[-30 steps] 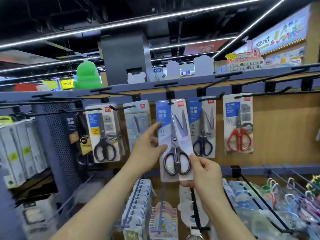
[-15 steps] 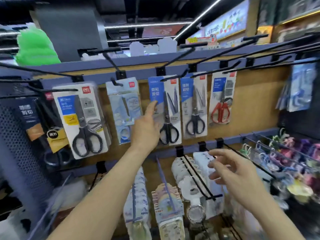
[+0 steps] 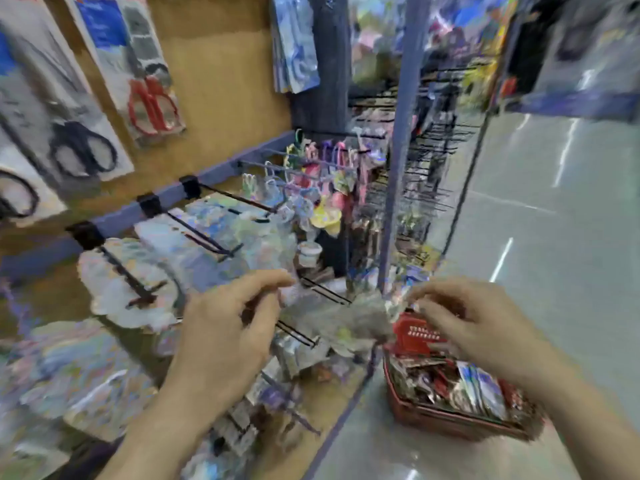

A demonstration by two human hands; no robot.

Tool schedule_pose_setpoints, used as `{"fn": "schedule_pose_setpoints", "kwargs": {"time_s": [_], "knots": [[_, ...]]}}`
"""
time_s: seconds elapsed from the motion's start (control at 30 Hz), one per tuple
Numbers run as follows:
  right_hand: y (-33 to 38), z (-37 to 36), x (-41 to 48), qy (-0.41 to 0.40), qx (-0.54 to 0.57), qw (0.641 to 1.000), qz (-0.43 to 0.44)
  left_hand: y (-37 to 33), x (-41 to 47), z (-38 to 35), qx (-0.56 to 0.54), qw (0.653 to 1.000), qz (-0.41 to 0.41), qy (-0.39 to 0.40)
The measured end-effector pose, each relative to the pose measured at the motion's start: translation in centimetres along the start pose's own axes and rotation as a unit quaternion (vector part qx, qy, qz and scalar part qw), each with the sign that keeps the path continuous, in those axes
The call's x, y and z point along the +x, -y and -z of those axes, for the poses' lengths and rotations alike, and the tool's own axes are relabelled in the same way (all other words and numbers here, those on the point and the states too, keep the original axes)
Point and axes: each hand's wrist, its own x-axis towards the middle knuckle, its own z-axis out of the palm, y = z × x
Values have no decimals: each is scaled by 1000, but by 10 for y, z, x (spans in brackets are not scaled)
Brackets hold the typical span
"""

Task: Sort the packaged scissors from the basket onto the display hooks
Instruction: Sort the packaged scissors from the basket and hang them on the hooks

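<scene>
Red plastic basket sits on the grey floor at the near right, just beside the foot of the shelving. It is filled with flat packaged goods, heaped and overlapping; motion blur hides which of them are scissors. A red panel with white lettering stands up at the basket's far end.

Your right hand hovers over that far end of the basket, fingers loosely curled downward and, as far as the blur allows, holding nothing. Your left hand is further left, in front of the lower shelf goods, fingers also loosely curled with the forefinger reaching forward, and it looks empty too.

Packaged scissors hang on the wooden back panel at the far left. One pack holds black-handled scissors, and just to its right another holds red-handled scissors. Both appear tilted because the view itself is tilted.

Below them, black display hooks stick out from a blue rail, carrying pale, iridescent packets. Further right, small pastel-coloured trinkets crowd more hooks, and beyond them stands a dark wire rack.
</scene>
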Motion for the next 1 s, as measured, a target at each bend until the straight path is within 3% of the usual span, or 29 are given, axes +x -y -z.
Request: {"fn": "schedule_pose_setpoints", "kwargs": {"time_s": [0.2, 0.5, 0.73, 1.0], "knots": [[-163, 41, -70, -18, -3, 982, -187, -17, -31, -182, -31, 983, 48, 175], [-356, 49, -128, -61, 97, 906, -408, 8, -78, -407, -25, 929, 195, 315], [-467, -16, -90, -53, 136, 861, -487, 91, -72, -538, -2, 885, 310, 348], [-598, -152, -19, 24, 124, 854, -505, 215, -68, -694, 52, 845, 373, 379]]}}
